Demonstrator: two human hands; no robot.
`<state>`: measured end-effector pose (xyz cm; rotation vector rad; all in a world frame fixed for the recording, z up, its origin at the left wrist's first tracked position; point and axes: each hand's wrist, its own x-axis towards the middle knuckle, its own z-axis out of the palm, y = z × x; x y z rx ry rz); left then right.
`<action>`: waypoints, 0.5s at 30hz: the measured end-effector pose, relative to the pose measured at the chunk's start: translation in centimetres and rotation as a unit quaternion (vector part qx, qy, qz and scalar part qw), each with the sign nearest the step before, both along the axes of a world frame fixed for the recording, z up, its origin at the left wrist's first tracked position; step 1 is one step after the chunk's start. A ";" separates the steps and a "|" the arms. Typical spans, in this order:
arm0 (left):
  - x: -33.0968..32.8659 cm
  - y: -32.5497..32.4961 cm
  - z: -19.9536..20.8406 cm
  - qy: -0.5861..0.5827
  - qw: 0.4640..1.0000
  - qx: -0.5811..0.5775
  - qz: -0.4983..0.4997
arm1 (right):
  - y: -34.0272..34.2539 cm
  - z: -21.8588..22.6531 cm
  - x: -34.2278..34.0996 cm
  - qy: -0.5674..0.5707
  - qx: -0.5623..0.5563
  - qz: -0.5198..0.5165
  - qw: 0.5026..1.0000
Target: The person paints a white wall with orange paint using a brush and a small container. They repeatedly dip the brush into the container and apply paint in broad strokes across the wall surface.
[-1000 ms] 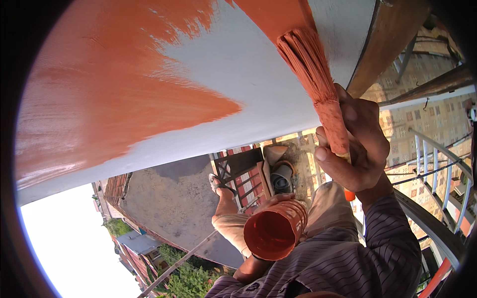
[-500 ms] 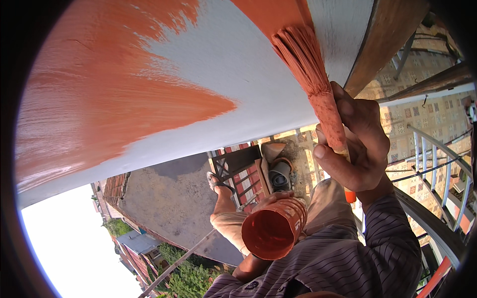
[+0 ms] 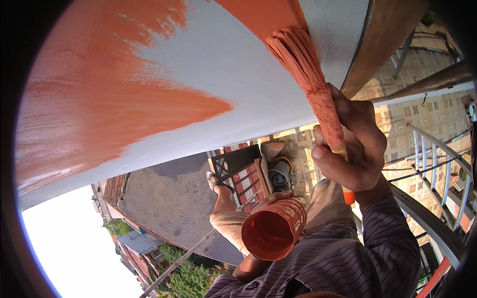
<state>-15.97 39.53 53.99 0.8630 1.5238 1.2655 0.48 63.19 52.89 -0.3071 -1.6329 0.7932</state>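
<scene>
My right hand [image 3: 355,139] grips a paintbrush [image 3: 323,107] by its handle, thumb and fingers closed round it. The brush's long, orange-coated bristles press on a broad wall [image 3: 253,64], at the lower end of an orange paint strip [image 3: 271,15]. Larger orange paint [image 3: 114,109] with ragged edges covers the wall's left part; pale grey-white surface lies between. Below, close to my body, my left hand [image 3: 272,199] is wrapped round an orange plastic cup [image 3: 276,228]. The cup is tilted with its mouth toward me, its inside coated orange. Most of that hand is hidden behind the cup.
A wooden beam [image 3: 382,44] borders the wall at right. Curved metal railings [image 3: 435,164] stand beyond my right arm, above a tiled floor [image 3: 427,109]. Far below are a dark bucket [image 3: 279,175], a concrete roof [image 3: 169,203], trees and houses. My sandalled foot [image 3: 218,184] rests by a dark frame.
My right hand and the brush have shifted slightly left in the picture, as has the painted wall. The left hand and the cup stay in place.
</scene>
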 end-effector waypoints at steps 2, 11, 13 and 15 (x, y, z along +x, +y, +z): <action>-0.4 -0.3 -0.2 -0.019 1.000 0.001 -0.017 | -0.2 -0.1 0.1 -0.009 -0.016 0.001 1.000; -1.3 -1.3 -1.3 -0.054 0.997 -0.041 -0.023 | -0.5 -0.4 0.1 -0.008 -0.026 -0.004 1.000; -1.2 -1.4 -1.2 -0.116 0.990 -0.077 0.015 | -0.6 -0.6 0.1 -0.007 -0.025 -0.006 1.000; -1.2 -1.3 -0.9 -0.113 0.991 -0.074 0.004 | -0.8 -0.7 0.1 -0.006 -0.025 -0.008 1.000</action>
